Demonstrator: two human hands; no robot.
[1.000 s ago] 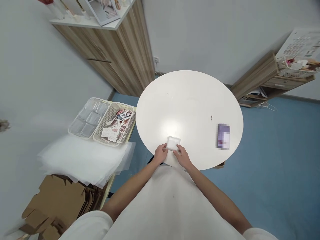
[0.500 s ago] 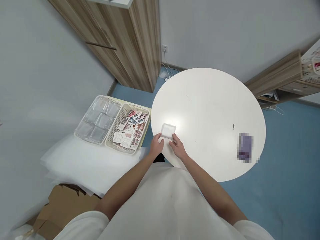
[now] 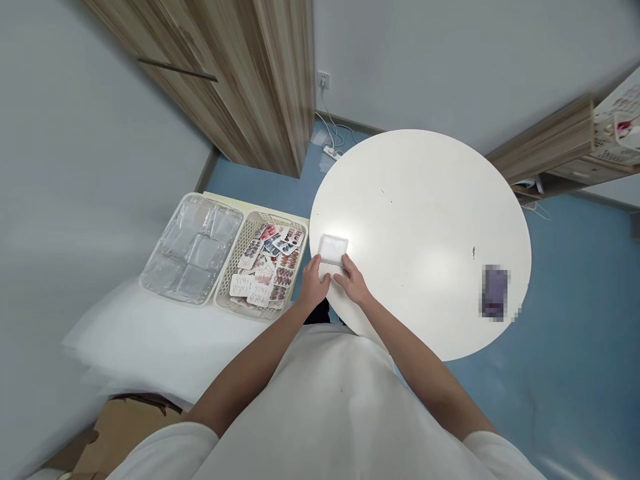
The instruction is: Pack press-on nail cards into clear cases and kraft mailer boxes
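Observation:
A small, shallow clear plastic box (image 3: 333,249) with a pale inside is at the near left edge of the white round table (image 3: 425,200). My left hand (image 3: 314,285) grips its near left corner, fingers at the side and thumb bent inward. At the near right corner my right hand (image 3: 353,281) holds it likewise, its thumb pointing at the other thumb. A pale strip shows between the thumbs, and I cannot tell if it is part of the box. Left of the table, a white basket (image 3: 223,293) holds several printed cards with rows of nail-shaped patterns.
Beside that basket stands another tray (image 3: 145,270) with several clear plastic packs. White sheets (image 3: 165,333) lie below them, above brown cardboard (image 3: 120,430). A pixelated purple object (image 3: 495,292) is on the table's right. A wooden cabinet (image 3: 260,87) and a power strip (image 3: 331,153) are behind.
The whole view has shifted slightly with my head. Both hands stay on the box, which sits a little higher in view. Its near side shows somewhat more between my thumbs.

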